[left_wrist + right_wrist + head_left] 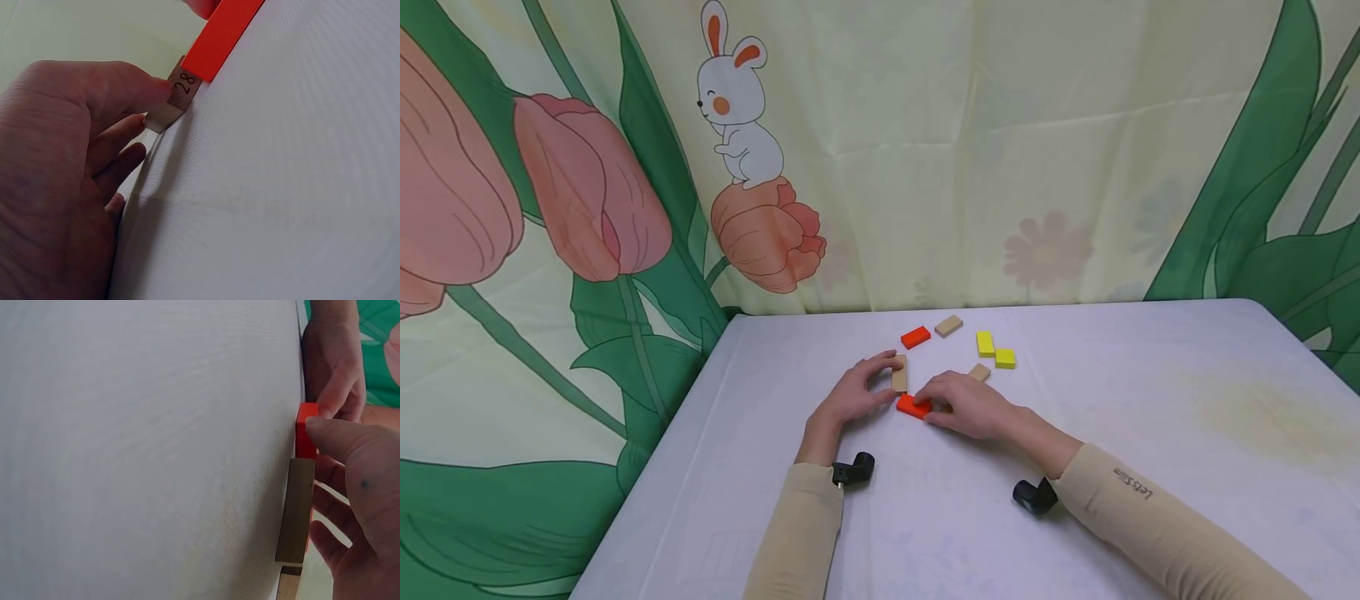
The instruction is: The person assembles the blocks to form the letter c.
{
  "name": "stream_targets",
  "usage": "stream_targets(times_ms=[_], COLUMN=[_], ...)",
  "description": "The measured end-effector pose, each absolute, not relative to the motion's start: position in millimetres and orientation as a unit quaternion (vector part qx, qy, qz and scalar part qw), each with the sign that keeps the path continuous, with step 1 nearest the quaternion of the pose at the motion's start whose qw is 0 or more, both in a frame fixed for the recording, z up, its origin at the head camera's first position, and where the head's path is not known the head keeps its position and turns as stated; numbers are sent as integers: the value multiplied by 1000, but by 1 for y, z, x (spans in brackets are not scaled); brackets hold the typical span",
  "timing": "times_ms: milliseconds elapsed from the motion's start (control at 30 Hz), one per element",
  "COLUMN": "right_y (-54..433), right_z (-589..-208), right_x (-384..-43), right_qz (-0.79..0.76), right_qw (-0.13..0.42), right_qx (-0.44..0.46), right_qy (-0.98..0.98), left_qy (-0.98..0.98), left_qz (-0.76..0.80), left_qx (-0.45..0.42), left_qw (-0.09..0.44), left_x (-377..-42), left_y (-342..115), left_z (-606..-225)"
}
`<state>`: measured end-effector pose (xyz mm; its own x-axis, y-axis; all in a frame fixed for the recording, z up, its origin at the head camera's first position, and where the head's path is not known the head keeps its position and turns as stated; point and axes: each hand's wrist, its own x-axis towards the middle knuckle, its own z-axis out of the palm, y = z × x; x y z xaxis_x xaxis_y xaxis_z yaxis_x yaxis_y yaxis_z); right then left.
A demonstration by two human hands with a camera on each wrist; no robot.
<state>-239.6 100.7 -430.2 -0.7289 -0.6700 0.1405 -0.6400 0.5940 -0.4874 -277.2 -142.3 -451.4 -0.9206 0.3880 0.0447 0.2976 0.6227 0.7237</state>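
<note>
My left hand [853,392] grips a plain wooden domino block [899,377] lengthwise, index finger at its far end and thumb at its near end. In the left wrist view, the number 28 shows on the end of that wooden block [182,87], beside the thumb. My right hand [970,406] pinches a red domino block [912,407], which sits at the near end of the wooden one. The right thumb presses on the red block [305,434] in the right wrist view. Beside the right fingers lies another wooden block [296,509].
Farther back lie a red block [915,337] and a wooden block [949,326]. Two yellow blocks [985,343] are to their right. A wooden block [980,372] shows partly behind my right hand. A white cloth covers the table [1150,400]; a printed curtain [895,167] hangs behind.
</note>
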Motion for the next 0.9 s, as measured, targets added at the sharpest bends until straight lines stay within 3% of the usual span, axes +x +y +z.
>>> stream_targets(times_ms=[900], right_y=[91], right_z=[-429], right_x=[-238], right_qz=[-240], right_qw=[19], right_qx=[-355], right_qy=[904], left_qy=[898], left_qz=[388], left_qx=[200], left_qw=[58], left_x=[-281], left_y=[-144], left_z=[-454])
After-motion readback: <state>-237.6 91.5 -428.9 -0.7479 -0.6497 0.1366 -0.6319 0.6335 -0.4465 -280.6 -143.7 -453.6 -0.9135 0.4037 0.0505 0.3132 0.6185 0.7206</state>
